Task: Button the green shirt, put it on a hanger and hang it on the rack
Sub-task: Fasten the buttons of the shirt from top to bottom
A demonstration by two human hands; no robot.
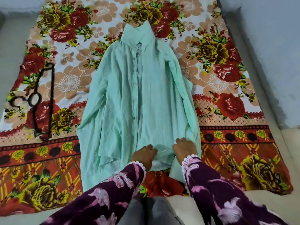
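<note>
The mint-green shirt [123, 95] lies flat on its back on a floral blanket, collar at the far end, hem toward me. Its front is unbuttoned, with a narrow gap down the middle and small dark buttons along the left placket. My left hand [143, 155] and my right hand [185, 150] both pinch the fabric at the bottom hem, on either side of the opening. A dark hanger [43, 101] lies on the blanket well to the left of the shirt, hook pointing left. No rack is in view.
The floral blanket [227, 78] with red and yellow roses covers a pale grey surface [267, 38] that shows on both sides. My purple flowered sleeves come in from the bottom edge.
</note>
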